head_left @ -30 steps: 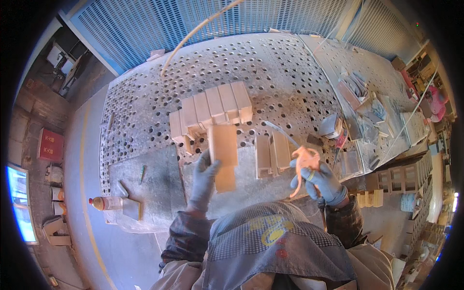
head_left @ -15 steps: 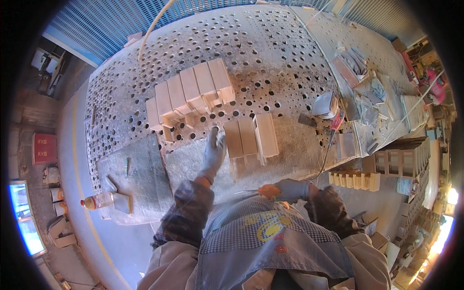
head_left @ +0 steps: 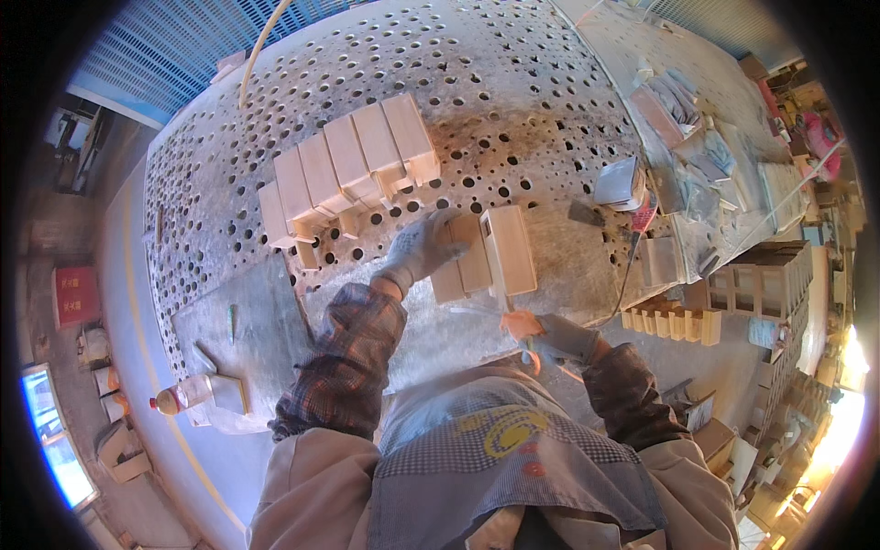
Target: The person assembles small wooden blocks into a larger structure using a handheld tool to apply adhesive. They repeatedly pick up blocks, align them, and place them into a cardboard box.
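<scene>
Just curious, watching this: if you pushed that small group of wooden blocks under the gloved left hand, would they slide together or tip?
Probably stiff, since the wooden blocks look solid. They lie flat on the perforated table, so tipping seems unlikely. Being separate pieces, they might drift apart unless the left hand presses them together.

Since 1 s ago: left hand (head_left: 423, 249) shifted onto the small wooden boxes (head_left: 484, 252), fingers (head_left: 446, 229) flat across them. Right hand (head_left: 548, 334) dropped low, orange tool (head_left: 519, 324) now just below the boxes.
</scene>
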